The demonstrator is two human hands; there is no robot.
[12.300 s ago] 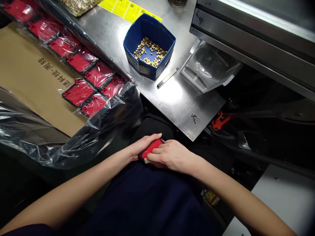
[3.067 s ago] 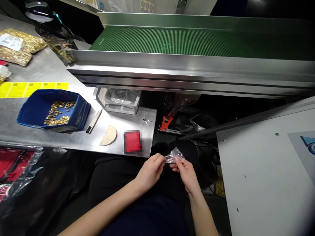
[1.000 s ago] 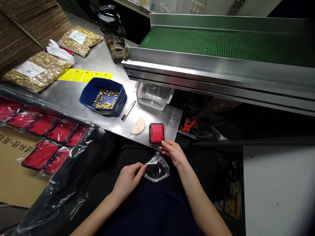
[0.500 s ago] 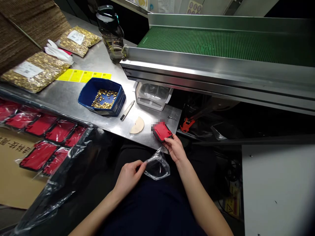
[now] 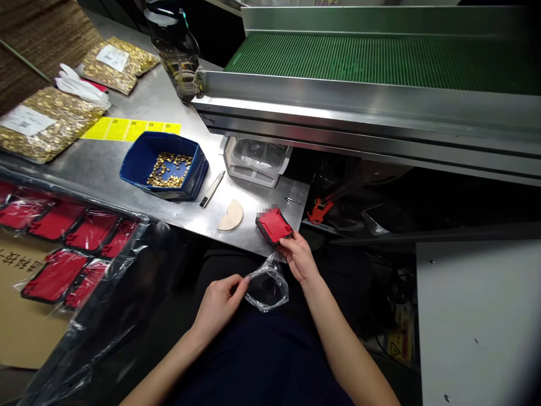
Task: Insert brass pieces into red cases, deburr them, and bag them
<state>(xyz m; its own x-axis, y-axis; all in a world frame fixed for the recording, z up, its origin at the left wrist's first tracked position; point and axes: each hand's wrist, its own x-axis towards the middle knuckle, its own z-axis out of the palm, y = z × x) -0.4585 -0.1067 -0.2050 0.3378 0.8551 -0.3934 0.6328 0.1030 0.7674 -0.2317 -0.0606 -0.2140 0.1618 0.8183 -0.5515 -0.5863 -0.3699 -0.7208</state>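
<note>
Lifted off steel, the squarish red case (image 5: 274,225) tilts in the right hand (image 5: 298,255); left hand (image 5: 220,300) pinches a crinkly, seemingly open bag (image 5: 267,287).

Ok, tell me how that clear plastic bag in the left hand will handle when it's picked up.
The clear plastic bag looks floppy: it sags and creases where the left hand pinches its edge. Probably very light, since that pinch alone holds it. Its glossy film may be slippery, so it could slide between the fingers.

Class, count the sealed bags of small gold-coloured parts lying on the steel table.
2. One labelled bag lies at the table's left edge; the other labelled bag lies farther back near the bottle. More may lie outside the frame.
</note>
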